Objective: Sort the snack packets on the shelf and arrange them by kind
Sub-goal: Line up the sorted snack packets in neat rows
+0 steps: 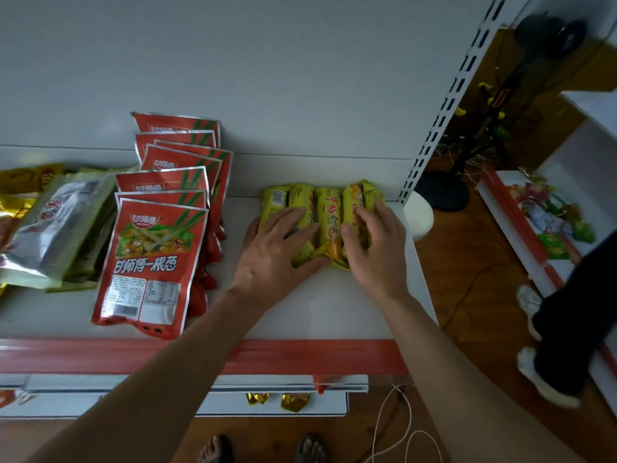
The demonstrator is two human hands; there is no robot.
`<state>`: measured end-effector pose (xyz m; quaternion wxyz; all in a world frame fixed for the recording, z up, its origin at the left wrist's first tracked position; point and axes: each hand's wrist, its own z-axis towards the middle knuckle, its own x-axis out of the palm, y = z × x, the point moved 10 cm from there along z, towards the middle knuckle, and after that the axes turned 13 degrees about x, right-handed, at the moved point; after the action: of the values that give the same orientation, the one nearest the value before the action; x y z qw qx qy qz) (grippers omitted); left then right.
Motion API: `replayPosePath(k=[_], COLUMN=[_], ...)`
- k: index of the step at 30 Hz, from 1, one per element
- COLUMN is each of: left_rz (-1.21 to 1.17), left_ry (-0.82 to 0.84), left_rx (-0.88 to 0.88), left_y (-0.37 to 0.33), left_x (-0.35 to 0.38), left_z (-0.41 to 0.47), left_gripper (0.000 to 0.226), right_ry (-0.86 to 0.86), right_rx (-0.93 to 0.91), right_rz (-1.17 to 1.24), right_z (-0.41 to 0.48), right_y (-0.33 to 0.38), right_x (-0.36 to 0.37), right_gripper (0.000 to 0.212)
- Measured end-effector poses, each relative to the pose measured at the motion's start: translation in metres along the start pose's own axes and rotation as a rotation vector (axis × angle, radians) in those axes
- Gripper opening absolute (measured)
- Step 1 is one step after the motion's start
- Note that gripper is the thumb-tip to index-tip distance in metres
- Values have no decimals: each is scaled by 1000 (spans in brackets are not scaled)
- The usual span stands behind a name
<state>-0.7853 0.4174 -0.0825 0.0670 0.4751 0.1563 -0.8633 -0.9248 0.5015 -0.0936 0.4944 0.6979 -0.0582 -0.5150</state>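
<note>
While both hands work above the shelf (334, 312) front, left hand (277, 248) lies flat, fingers spread, on the yellow packets (329, 212); right hand (377, 245) curls round one. Yellow row: lined up, right end, nearly done. Mixed pile (56, 225) at left: apparently unsorted. Red pouches (150, 255): stacked toward the back.

standing fan (551, 33), wooden floor (467, 248) (brown)

Row of yellow packets (329, 208) beside red pouches (150, 255)
</note>
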Motion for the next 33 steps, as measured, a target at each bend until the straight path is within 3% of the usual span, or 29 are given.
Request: replayPosePath(k=[3,7,10,15,22,33], left_rz=[-32,-166,-214,-207,-146,-68], left_ry=[35,45,80,-21,40,-51], left_rx=[-35,-228,-236,-131,-133,-127], left_y=[6,30,26,12,11,1], left_x=[2,5,13,0,0,-19], left_z=[-2,-11,-10,-20,-18,-20], left_gripper=[73,85,76,60,58,54], right_ry=[-2,30,78,75,16,9], right_rx=[1,17,21,-36,-63,-60], right_rz=[15,18,20,-15,-93,-70], right_z=[2,-4,-5,-24,-24,-23], right_y=[-4,-11,-5,-8,-5,-6], right_x=[-4,0,7,10,12,10], right_gripper=[49,53,51,53,52,56])
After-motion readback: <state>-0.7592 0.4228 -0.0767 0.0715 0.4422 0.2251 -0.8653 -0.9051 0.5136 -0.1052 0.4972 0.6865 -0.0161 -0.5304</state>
